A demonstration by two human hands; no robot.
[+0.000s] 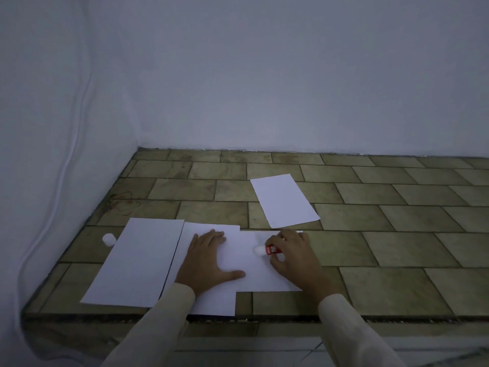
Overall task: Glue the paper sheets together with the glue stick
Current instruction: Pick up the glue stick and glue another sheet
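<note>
Three white paper sheets lie side by side near the front edge of a tiled surface: a left sheet, a middle sheet and a right sheet overlapping the middle one. My left hand presses flat on the middle sheet, fingers spread. My right hand grips a red glue stick lying nearly level, its white tip pointing left onto the right sheet. A fourth sheet lies apart, farther back. The white cap stands left of the papers.
The tiled surface runs to white walls at the back and left. A white cable hangs down the left wall. The surface's front edge drops off just below the papers.
</note>
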